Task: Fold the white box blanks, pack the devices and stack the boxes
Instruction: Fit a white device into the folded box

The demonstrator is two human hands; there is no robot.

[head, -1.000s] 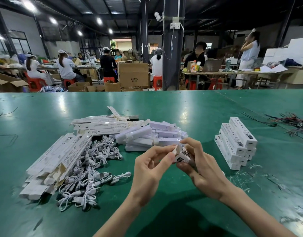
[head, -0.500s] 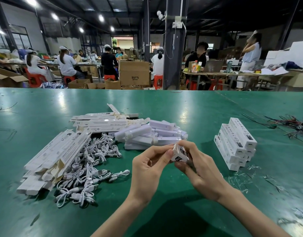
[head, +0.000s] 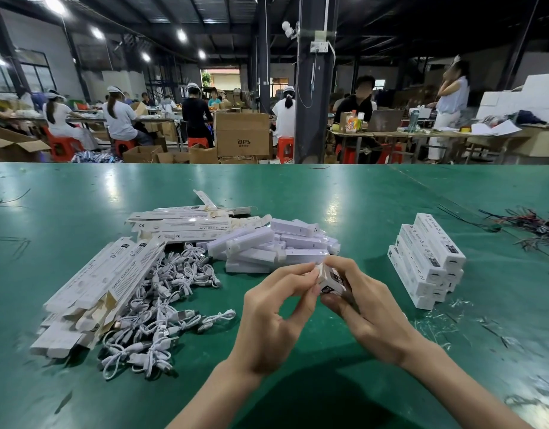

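A small white box (head: 329, 278) is pinched at its end by the fingers (head: 294, 271) of the left hand (head: 276, 317) and is gripped by the curled fingers (head: 344, 265) of the right hand (head: 372, 317) above the green tabletop (head: 298, 193). Just behind the hands a heap of white devices (head: 276, 246) is seen. To the left, white cables (head: 161, 308) and flat box blanks (head: 106, 280) are piled. To the right, closed boxes (head: 428, 258) are stacked

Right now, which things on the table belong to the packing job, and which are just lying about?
Job: held white box, flat box blanks, white devices, charging cables, stacked boxes.
Lying about: coloured wire scraps, clear plastic scraps.
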